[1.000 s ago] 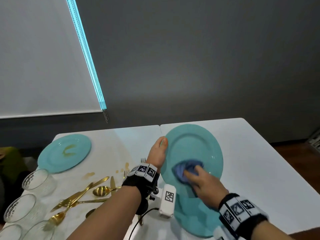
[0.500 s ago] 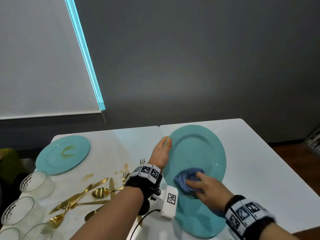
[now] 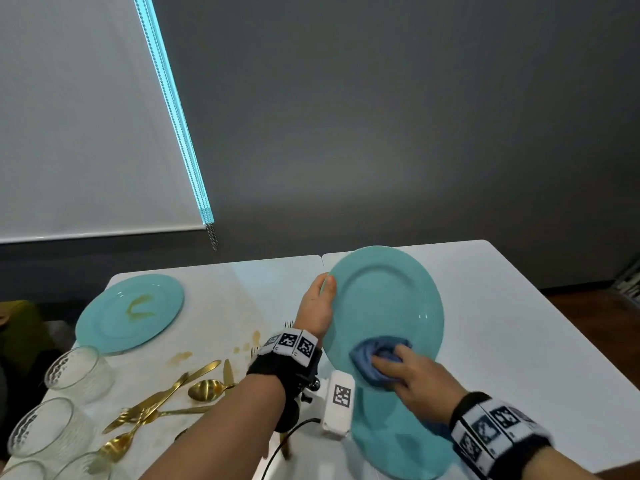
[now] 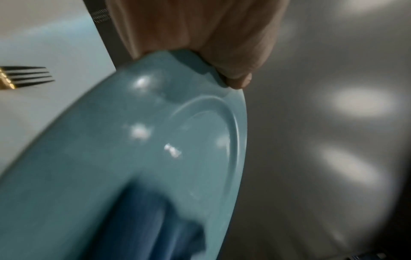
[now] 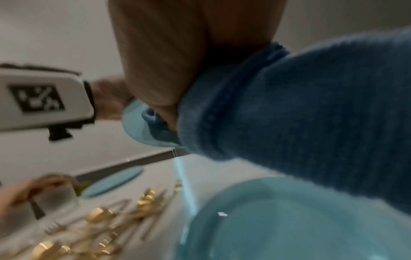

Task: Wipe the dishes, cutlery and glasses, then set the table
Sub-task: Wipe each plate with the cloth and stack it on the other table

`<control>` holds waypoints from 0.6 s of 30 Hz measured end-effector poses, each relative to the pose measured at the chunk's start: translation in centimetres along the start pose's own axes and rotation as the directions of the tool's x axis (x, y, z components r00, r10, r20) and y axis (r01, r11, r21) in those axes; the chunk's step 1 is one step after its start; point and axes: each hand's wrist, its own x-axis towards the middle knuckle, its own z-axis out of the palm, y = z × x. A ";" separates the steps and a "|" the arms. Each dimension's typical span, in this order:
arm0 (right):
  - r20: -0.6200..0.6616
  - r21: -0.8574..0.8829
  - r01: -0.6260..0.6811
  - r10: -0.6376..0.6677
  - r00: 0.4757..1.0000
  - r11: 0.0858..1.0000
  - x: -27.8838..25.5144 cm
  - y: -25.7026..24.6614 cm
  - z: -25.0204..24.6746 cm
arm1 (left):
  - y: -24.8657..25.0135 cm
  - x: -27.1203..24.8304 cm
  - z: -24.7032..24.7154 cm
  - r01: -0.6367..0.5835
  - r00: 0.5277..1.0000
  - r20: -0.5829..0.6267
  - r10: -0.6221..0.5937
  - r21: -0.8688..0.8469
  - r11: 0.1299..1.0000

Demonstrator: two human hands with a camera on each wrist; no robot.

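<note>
The left hand [image 3: 317, 306] is gripping a teal plate [image 3: 384, 299] by its left rim, with the thumb lying over the front face at the edge; the left wrist view shows the fingers [image 4: 231, 58] curling round the rim of the plate [image 4: 144, 149] from behind. The plate is being held tilted, raised off the white surface [image 3: 502, 323], with its face turned toward the person.

The right hand [image 3: 415, 379] is clutching a bunched blue cloth [image 3: 375, 360] and pressing it against the lower part of the plate's face. In the right wrist view the cloth [image 5: 300, 109] is filling much of the frame, with the fingers [image 5: 160, 58] closing round it.

A second teal plate [image 3: 130, 313] is lying flat on the left part of the surface, well apart from the held plate, and is carrying a yellowish smear [image 3: 140, 304]. Brownish spots [image 3: 181, 356] are marking the surface between that plate and the cutlery.

Gold cutlery [image 3: 166, 400], including spoons and forks, is lying in a loose heap near the left forearm. Clear textured glasses [image 3: 74, 370] are standing in a group at the lower left edge of the surface, just beside the cutlery.

Both wrists are wearing black bands with printed square markers [image 3: 289, 342].
</note>
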 end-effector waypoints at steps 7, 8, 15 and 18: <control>-0.278 -0.010 -0.379 0.361 0.890 0.925 2.8 3.3 -6.0 | 0.2 -0.2 0.2 0.013 0.996 0.083 -0.011 -0.016 1.000; -0.315 0.038 -0.378 0.370 0.874 0.925 3.6 2.2 -6.2 | 0.3 -0.4 0.7 0.004 0.994 0.108 -0.002 -0.019 1.000; -0.089 -0.015 -0.033 0.031 0.996 0.999 2.2 -4.0 -0.9 | 0.5 -0.2 0.2 -0.014 0.992 0.125 0.016 -0.018 1.000; 0.052 -0.156 -0.061 0.070 0.996 0.986 0.0 -0.9 0.6 | -0.1 0.0 -1.4 0.006 0.995 0.095 -0.007 0.014 1.000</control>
